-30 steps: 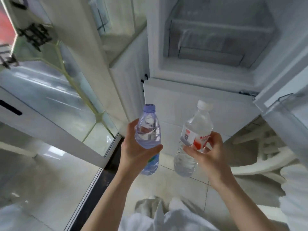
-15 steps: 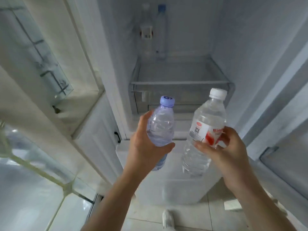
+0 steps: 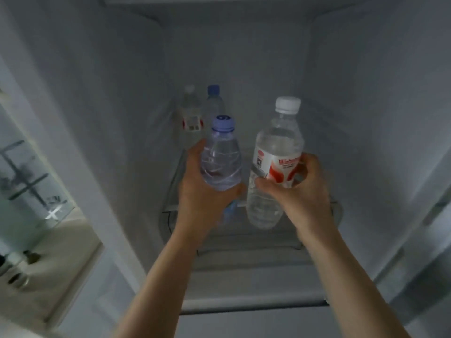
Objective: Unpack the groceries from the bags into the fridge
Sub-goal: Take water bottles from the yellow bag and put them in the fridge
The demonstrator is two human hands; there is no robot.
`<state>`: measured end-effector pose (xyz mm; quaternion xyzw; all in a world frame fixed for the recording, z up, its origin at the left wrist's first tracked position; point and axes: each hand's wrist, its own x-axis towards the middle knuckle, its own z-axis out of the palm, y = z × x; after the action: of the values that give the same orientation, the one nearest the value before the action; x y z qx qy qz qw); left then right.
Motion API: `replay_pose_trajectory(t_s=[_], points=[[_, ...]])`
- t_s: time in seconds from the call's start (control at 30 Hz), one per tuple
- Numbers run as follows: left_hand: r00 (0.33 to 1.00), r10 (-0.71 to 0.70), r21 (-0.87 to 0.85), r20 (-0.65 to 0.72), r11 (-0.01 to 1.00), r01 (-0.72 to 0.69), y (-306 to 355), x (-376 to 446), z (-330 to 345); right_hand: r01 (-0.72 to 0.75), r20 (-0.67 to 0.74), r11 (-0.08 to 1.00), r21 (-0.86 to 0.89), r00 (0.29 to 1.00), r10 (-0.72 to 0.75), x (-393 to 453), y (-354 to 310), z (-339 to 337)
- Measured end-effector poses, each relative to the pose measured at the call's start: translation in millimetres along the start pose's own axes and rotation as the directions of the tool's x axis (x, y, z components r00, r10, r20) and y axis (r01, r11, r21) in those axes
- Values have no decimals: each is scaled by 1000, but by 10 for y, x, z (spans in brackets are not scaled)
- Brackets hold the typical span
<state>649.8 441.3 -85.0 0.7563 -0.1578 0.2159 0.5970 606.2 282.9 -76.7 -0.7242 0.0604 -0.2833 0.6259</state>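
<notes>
My left hand (image 3: 202,198) grips a small clear water bottle with a pale blue cap (image 3: 220,154), held upright. My right hand (image 3: 300,191) grips a taller clear bottle with a white cap and a red and white label (image 3: 277,152). Both bottles are raised inside the open fridge (image 3: 244,69), above its glass shelf (image 3: 244,240). At the back left of that shelf stand two more bottles: one with a white cap and red label (image 3: 191,113), and one with a blue cap (image 3: 214,101).
The fridge's white side walls close in left (image 3: 109,118) and right (image 3: 366,118). A glass-fronted cabinet (image 3: 26,186) and a pale counter (image 3: 56,259) lie outside to the left. The fridge door edge (image 3: 429,215) runs down the right.
My view has risen from the floor and lower drawer to the fridge's upper compartment. Both hands have carried their bottles up and forward into the fridge, over the shelf.
</notes>
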Motion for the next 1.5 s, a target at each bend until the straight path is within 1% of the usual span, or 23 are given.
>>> replay_pose_trajectory(t_s=[0.07,0.13,0.17,0.23,0.27,0.33,0.4,0.43,0.5,0.63,0.73,0.8,0.87,0.9,0.93,1.0,1.13,1.23,1.3,1.37,1.5], points=[[999,42,-28,-10,999,-43,-55,220,58,26,-9,1000,1,1000,-26,173,-6,66],[1000,15,-125,-28,992,-18,-146,409,124,34,-12,999,16,999,-34,313,19,135],[1000,8,-136,-27,991,-12,-249,487,153,32,-17,999,23,999,-32,372,51,173],[998,45,-82,-32,995,-47,-430,589,204,28,-37,999,33,999,-27,482,140,253],[999,27,-81,-39,996,-30,-471,620,226,27,-43,999,33,999,-26,531,189,298],[998,-39,-151,-43,988,32,-570,678,280,37,-51,999,23,998,-36,613,285,382],[996,-89,-204,-11,975,85,-627,676,332,51,-59,999,13,997,-50,670,357,446],[995,-103,-183,-1,978,101,-679,685,359,54,-63,999,1,997,-54,694,388,472],[996,-91,-149,-3,985,89,-737,685,377,63,-72,998,-18,995,-64,735,452,507],[998,-57,-167,5,984,57,-836,706,385,63,-90,997,-33,994,-65,816,538,529],[998,-60,-163,32,985,64,-896,739,398,88,-67,993,-80,993,-93,856,576,542],[995,-59,-156,85,985,72,-955,736,404,117,-30,986,-123,992,-121,870,601,523],[988,-83,-100,134,990,96,-1030,676,399,122,35,981,-149,992,-118,854,663,464],[987,-92,-80,135,991,103,-1073,619,389,120,70,977,-174,992,-109,828,706,433],[989,-90,-68,120,993,99,-1104,556,383,118,99,971,-208,990,-99,790,753,407],[995,-83,-11,59,996,84,-1135,472,391,97,111,969,-228,991,-73,711,844,388],[995,-96,70,20,993,94,-1130,562,510,67,57,974,-216,997,-56,692,932,440],[994,-95,212,-50,972,104,-1116,748,657,69,10,977,-203,998,-69,814,992,502],[988,-135,280,-79,948,152,-1101,890,779,81,-10,971,-224,996,-86,934,1042,562],[983,-166,299,-82,936,183,-1118,1048,904,85,-37,966,-245,995,-97,1081,1080,621],[985,-136,391,-103,905,166,-1232,1300,1107,69,-58,953,-295,994,-90,1354,1161,705]])
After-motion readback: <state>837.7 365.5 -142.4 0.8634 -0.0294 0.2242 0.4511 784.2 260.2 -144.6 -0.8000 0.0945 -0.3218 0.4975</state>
